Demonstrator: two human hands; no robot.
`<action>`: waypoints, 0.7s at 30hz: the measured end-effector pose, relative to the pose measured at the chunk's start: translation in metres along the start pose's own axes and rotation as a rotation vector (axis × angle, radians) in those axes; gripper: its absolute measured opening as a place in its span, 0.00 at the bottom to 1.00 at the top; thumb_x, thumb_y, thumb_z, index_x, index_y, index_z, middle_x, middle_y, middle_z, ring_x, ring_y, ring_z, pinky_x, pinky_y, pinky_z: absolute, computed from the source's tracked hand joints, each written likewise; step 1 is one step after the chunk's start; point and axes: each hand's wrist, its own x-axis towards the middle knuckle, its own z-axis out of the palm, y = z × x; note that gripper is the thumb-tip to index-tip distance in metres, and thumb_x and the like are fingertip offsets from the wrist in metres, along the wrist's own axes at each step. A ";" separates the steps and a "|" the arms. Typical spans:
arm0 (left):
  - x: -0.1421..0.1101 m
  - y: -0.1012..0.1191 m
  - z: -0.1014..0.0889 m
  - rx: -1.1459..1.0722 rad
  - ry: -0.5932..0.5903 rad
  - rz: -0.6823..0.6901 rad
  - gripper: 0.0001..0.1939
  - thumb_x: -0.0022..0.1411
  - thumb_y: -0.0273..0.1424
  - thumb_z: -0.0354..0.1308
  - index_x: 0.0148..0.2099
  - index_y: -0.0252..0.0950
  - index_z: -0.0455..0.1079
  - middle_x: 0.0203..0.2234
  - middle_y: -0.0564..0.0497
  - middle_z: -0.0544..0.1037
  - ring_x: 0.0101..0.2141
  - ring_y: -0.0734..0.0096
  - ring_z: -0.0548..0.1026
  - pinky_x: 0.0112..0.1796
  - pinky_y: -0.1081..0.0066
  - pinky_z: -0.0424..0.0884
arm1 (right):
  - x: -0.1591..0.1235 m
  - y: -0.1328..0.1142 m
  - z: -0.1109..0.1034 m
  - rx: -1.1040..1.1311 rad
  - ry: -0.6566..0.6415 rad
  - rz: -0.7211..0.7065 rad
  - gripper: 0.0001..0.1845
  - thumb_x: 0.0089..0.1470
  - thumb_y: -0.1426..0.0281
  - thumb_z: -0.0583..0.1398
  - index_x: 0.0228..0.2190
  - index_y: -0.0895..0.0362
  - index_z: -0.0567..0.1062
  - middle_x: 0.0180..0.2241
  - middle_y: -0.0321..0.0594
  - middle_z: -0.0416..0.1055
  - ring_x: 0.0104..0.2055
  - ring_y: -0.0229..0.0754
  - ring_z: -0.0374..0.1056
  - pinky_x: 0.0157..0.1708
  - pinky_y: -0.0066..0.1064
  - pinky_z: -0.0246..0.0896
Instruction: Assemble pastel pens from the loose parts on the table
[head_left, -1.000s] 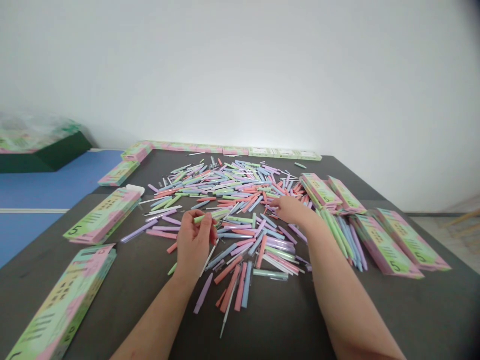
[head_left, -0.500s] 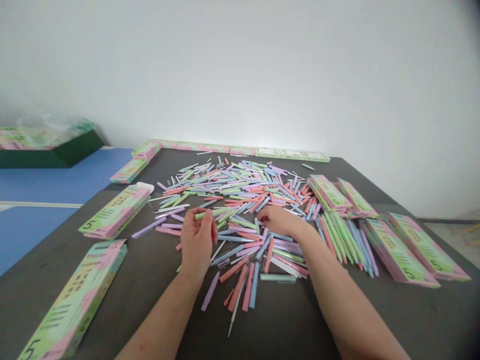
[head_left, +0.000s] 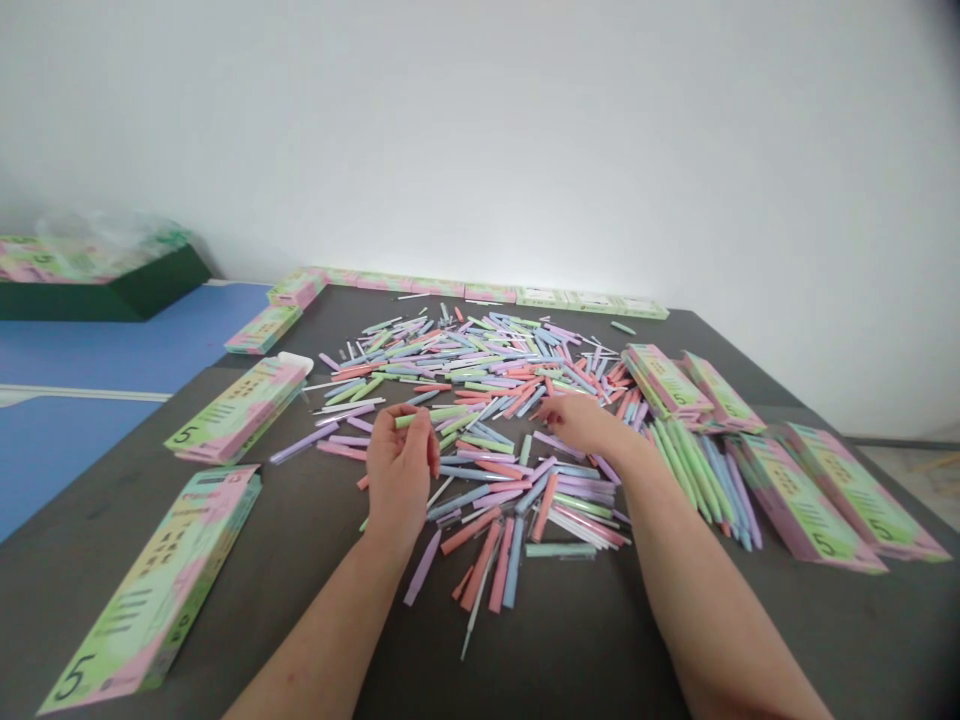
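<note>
My left hand (head_left: 399,470) is closed around a light green pen barrel (head_left: 406,421), held just above the front left of the pile. To the right, my right hand (head_left: 576,422) reaches down into the scattered pen parts (head_left: 480,360), its fingers drawn together at the tips. Whatever those fingertips hold, if anything, is too small to make out. The parts are pastel barrels and caps in purple, pink, blue and green, with thin white refills (head_left: 585,527) among them. Beside my right forearm lies a neat row of green pens (head_left: 686,465), with blue and purple ones alongside.
Printed pen boxes line the dark table (head_left: 570,640): an open-flapped box (head_left: 240,405) and another box (head_left: 154,590) at left, stacked boxes (head_left: 667,380) at right, and a row of boxes (head_left: 487,293) along the wall. A dark green bin (head_left: 142,285) stands on a blue surface.
My right hand moved left and nearer within the pile, then back to the right and away. My left hand keeps the green barrel in nearly the same place. The view has shifted slightly.
</note>
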 end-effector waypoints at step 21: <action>-0.014 -0.010 0.007 0.417 -0.278 -0.032 0.07 0.59 0.34 0.53 0.32 0.38 0.61 0.12 0.64 0.58 0.13 0.82 0.55 0.18 0.79 0.50 | 0.050 -0.054 0.031 -0.053 0.111 -0.246 0.30 0.60 0.70 0.48 0.63 0.64 0.56 0.66 0.54 0.48 0.67 0.53 0.44 0.63 0.48 0.42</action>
